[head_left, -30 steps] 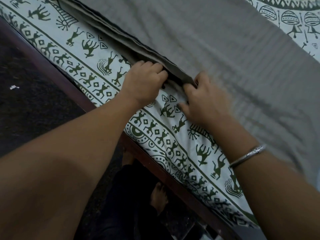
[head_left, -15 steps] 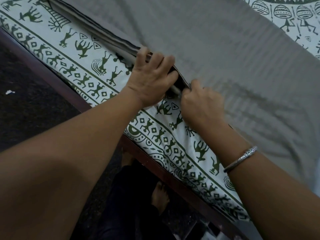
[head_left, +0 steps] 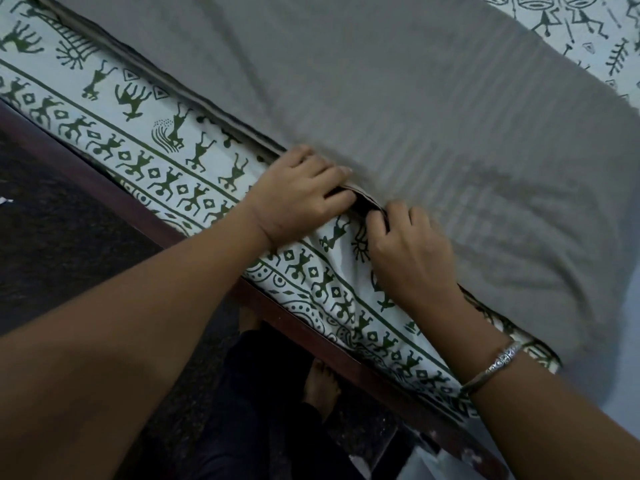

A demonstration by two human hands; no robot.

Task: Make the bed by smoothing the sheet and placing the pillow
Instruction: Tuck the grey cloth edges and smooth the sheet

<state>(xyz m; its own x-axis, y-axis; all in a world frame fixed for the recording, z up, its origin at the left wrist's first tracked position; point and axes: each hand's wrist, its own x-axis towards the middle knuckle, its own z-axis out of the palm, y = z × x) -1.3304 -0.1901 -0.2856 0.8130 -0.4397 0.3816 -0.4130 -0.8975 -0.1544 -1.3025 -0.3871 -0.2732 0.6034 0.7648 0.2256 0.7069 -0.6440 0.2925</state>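
My left hand (head_left: 298, 199) pinches the open hem of the grey striped pillow (head_left: 398, 98), fingers laid over the top layer and thumb tucked beneath it; just beside it my right hand (head_left: 412, 261) has its fingertips curled and hooked into the dark gap of that same hem, so both hands grip cloth. The pillow stretches away beyond my fingertips, lying flat on the printed sheet (head_left: 166, 157); the sheet runs under my palms and back toward my wrists, down to the dark bed frame (head_left: 114, 192). The bangle (head_left: 498, 365) sits behind my right hand on the wrist. I judge the task well along: the pillow is already on the bed and I seem to be tidying its open end; under the heel of my right hand the sheet is puckered into folds, so smoothing there is left to do, and perhaps squaring the pillow.
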